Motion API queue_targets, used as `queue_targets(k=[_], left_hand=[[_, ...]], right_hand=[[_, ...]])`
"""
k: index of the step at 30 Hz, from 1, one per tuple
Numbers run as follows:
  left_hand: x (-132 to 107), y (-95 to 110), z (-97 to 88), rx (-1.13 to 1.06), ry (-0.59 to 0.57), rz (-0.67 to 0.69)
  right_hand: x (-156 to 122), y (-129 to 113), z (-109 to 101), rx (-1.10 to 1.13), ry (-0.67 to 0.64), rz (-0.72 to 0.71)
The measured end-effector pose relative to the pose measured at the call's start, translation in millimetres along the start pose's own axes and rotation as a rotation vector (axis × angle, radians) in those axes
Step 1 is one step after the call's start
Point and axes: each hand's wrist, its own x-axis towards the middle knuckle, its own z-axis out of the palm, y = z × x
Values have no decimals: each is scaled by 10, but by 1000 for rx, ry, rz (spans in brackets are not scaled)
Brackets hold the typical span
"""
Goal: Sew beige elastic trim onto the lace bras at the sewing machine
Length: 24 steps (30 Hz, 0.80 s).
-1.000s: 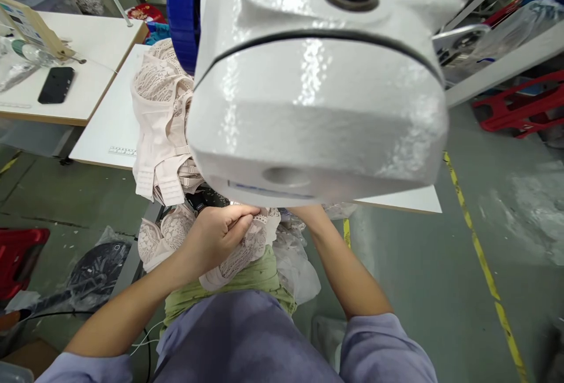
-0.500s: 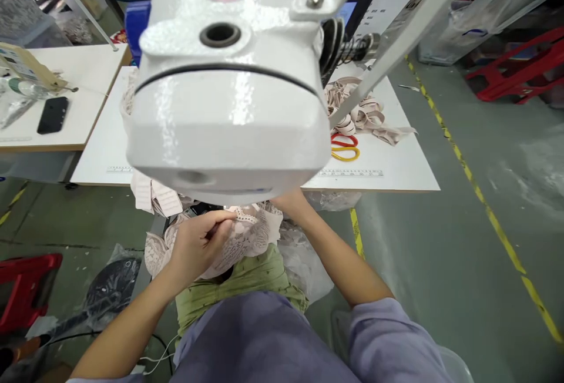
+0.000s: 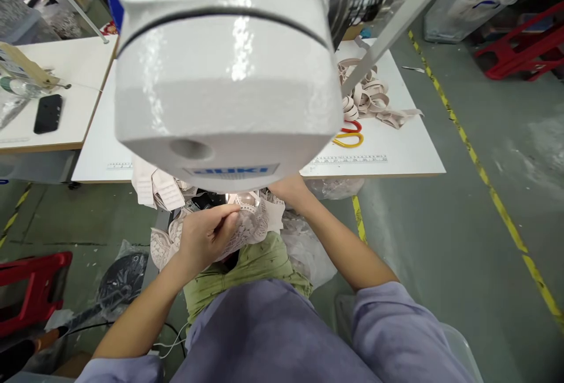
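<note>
A white sewing machine head fills the upper middle of the view and hides the needle area. Below it, pale pink lace fabric hangs over my lap. My left hand pinches the edge of this lace between thumb and fingertips, at a narrow dotted trim. At the right of the lace, my right hand reaches under the machine head; its fingers are hidden there. Folded pale strips with pleats lie at the table's front edge, left of the machine.
Scissors with red and yellow handles lie right of the machine, before a heap of beige elastic straps. A black phone rests on the left table. A slanted white pole rises at the right. Red stools stand on the floor.
The camera view has tilted and moved closer, so the machine's front sits higher and its blue lettering shows. My left hand still pinches the lace; both hands have barely moved.
</note>
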Motion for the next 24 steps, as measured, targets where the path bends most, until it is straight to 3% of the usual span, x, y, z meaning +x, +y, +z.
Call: queue_targets(k=[14, 24], left_hand=[[-19, -11, 70, 26, 31, -31], [-36, -51, 153, -67, 85, 1]], right_hand=[[-2, 98, 2, 16, 31, -72], [-88, 27, 5, 18, 49, -19]])
